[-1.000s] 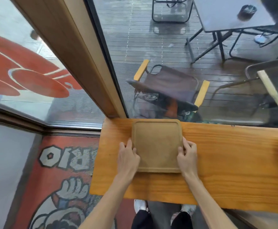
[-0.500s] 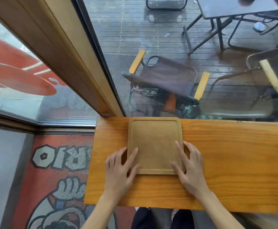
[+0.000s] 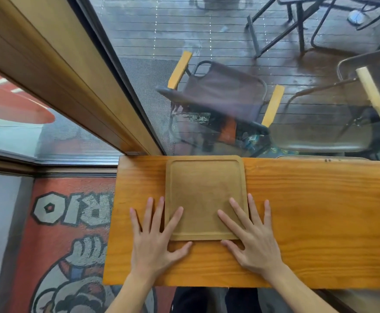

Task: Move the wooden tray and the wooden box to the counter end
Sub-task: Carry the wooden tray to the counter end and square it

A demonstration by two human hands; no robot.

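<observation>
A square wooden tray (image 3: 203, 188) with a raised rim lies flat on the orange wooden counter (image 3: 308, 222), near the counter's left end and against the window. My left hand (image 3: 155, 238) rests flat, fingers spread, over the tray's near left corner. My right hand (image 3: 251, 236) lies flat, fingers spread, over the near right corner. Neither hand grips the tray. No wooden box is in view.
The counter's left edge (image 3: 112, 222) drops off to a painted red wall below. A wooden window post (image 3: 71, 82) and glass stand right behind the counter. Outside the glass are folding chairs (image 3: 223, 96) and a table on a wet deck.
Both hands have let go of the tray's sides and slid back toward me, now lying flat with fingers spread on its near corners. The tray stays on the counter.
</observation>
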